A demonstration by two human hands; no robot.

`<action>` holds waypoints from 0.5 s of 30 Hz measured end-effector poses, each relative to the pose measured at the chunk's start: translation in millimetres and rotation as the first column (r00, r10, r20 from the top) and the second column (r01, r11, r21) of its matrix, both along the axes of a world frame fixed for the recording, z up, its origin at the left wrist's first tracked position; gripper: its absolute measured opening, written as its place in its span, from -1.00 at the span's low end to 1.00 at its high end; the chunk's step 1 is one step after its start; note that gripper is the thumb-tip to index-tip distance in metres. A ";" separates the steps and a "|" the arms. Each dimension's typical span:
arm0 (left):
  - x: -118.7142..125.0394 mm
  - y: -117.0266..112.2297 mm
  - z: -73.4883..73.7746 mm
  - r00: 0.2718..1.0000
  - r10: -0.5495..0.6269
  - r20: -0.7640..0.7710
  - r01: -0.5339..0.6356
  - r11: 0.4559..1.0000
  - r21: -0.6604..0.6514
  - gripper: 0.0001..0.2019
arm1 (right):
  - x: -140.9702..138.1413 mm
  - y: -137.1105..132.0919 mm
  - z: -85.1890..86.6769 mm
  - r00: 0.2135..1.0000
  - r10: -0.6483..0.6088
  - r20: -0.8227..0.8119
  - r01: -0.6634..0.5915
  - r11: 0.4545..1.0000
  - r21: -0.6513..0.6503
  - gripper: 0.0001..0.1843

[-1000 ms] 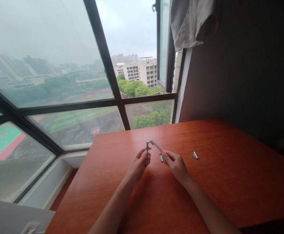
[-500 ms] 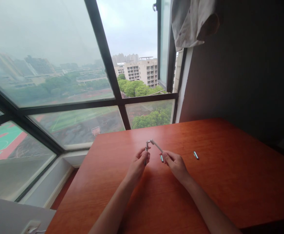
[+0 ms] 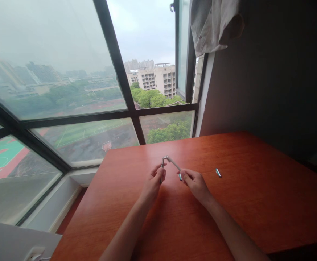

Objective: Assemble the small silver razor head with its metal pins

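Both my hands hold a small bent metal tool (image 3: 168,160) just above the reddish wooden table (image 3: 229,203). My left hand (image 3: 153,183) is closed around its upright arm. My right hand (image 3: 195,184) pinches the end of its slanted arm. The two arms meet at a joint above my left hand. A short metal cylinder (image 3: 180,177) lies on the table right by my right fingertips. A second short metal cylinder (image 3: 218,172) lies further to the right, apart from both hands.
A large dark-framed window (image 3: 120,72) runs along the table's far and left sides. A dark wall (image 3: 278,72) stands to the right. A pale cloth (image 3: 213,25) hangs above. A white power strip (image 3: 33,253) peeks in at bottom left.
Both hands and the metal tool have shifted very slightly left. The two cylinders on the table have not moved.
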State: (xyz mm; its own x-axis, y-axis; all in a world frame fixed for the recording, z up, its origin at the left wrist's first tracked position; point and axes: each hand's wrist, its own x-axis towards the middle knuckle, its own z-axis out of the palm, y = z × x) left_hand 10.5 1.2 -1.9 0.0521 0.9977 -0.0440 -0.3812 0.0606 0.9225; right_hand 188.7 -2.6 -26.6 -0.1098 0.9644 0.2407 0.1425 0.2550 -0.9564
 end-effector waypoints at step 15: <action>-14.0 0.8 3.1 0.917 0.069 -0.392 -0.003 0.986 0.166 -0.59 | 7.3 2.2 9.0 0.991 -0.110 0.081 0.100 0.989 0.109 -0.60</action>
State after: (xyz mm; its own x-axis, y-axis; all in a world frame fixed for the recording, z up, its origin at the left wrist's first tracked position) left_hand -3.5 2.0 1.2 0.0275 0.9940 0.1055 0.0177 -0.1060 0.9942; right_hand 196.0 -0.4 -17.6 -0.0341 0.9418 0.3344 0.2551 0.3317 -0.9082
